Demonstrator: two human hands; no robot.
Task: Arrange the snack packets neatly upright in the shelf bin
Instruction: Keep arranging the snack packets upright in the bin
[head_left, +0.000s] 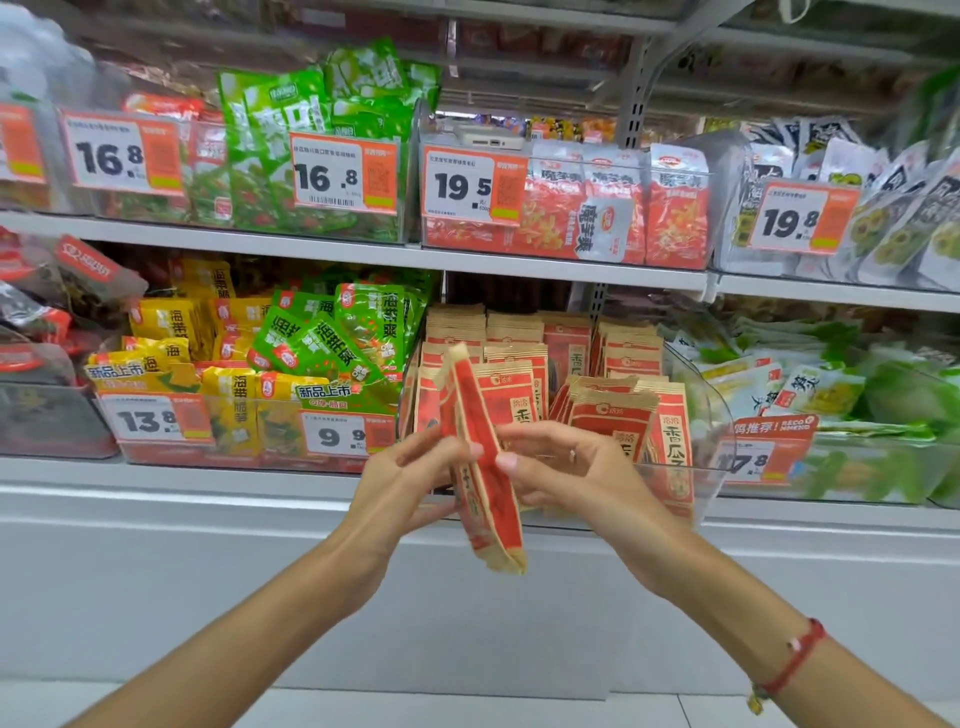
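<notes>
Matt paper against shiny plastic

The sunflower seed packet (485, 467) is looking like matt kraft paper (red-printed); the clear shelf bin (709, 415) is gleaming as glossy, smooth plastic.

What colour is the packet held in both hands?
Red and tan packet, seen edge-on in the head view.

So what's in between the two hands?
In the head view, a few red-and-tan snack packets sit edge-on between the left hand and right hand, pinched by both in front of the clear bin.
</notes>
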